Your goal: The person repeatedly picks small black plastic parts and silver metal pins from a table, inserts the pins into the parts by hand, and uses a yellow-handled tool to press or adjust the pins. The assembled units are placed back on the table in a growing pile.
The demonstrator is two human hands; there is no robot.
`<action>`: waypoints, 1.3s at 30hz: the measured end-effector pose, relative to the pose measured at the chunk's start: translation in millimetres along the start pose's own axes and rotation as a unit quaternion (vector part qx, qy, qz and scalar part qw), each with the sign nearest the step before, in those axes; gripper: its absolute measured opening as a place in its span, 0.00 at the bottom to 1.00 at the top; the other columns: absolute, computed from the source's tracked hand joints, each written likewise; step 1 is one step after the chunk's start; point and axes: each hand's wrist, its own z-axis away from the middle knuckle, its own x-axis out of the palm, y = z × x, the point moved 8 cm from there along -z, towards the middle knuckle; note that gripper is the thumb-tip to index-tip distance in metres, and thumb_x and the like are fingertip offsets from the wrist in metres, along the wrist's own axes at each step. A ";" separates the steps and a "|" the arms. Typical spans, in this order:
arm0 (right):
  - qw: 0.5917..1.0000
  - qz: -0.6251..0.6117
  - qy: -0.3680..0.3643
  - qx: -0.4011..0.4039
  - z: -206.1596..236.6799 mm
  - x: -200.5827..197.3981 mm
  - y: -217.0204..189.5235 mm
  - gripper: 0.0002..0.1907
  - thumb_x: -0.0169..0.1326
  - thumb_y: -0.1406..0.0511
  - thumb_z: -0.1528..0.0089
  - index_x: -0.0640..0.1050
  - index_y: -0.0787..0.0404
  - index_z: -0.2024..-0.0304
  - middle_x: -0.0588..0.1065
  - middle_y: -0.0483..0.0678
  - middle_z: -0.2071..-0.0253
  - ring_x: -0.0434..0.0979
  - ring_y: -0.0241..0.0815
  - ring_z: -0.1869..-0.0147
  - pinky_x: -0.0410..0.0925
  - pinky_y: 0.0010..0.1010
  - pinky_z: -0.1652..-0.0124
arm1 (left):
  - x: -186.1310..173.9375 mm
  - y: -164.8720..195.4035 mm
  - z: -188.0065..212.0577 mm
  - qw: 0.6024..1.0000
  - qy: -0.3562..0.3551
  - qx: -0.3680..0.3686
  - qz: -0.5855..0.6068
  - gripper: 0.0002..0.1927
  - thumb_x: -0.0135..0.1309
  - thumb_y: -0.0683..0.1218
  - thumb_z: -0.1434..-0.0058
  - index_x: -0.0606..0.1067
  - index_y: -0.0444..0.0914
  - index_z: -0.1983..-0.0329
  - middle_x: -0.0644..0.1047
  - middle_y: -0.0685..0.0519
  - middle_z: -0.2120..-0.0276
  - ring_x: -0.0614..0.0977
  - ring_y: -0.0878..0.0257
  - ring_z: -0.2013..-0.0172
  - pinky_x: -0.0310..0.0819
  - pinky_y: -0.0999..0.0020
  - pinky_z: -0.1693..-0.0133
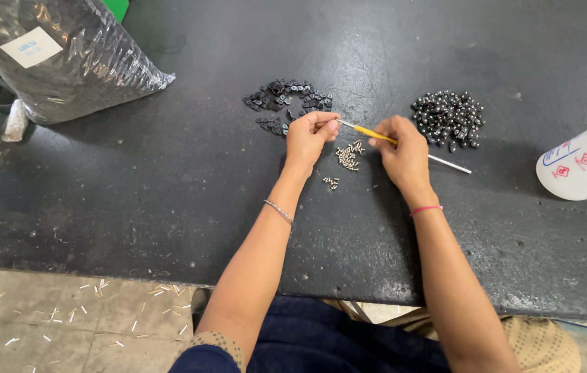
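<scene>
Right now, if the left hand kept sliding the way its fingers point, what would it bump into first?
The left hand points right, toward the yellow tool held by the right hand. It would probably meet the tool's thin tip first, as it looks almost touching already, then the right hand's fingers.

Thin tool, yellow grip w/ white shaft, lies slanted betw. both hands, tip up-left, white end trailing down-right over the dark table. Small silver screws sit in a loose cluster just below it; a few more strays nearer the body.
</scene>
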 end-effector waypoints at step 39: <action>0.989 0.120 0.041 0.075 -50.0 56.5 -13.1 0.05 0.58 0.66 0.33 0.80 0.61 0.57 0.79 0.52 0.62 0.78 0.53 0.61 0.68 0.42 0.61 | -68.9 17.5 -60.2 0.997 -0.017 -0.043 0.054 0.13 0.50 0.40 0.30 0.79 0.31 0.47 0.84 0.47 0.60 0.85 0.65 0.62 0.82 0.71 0.57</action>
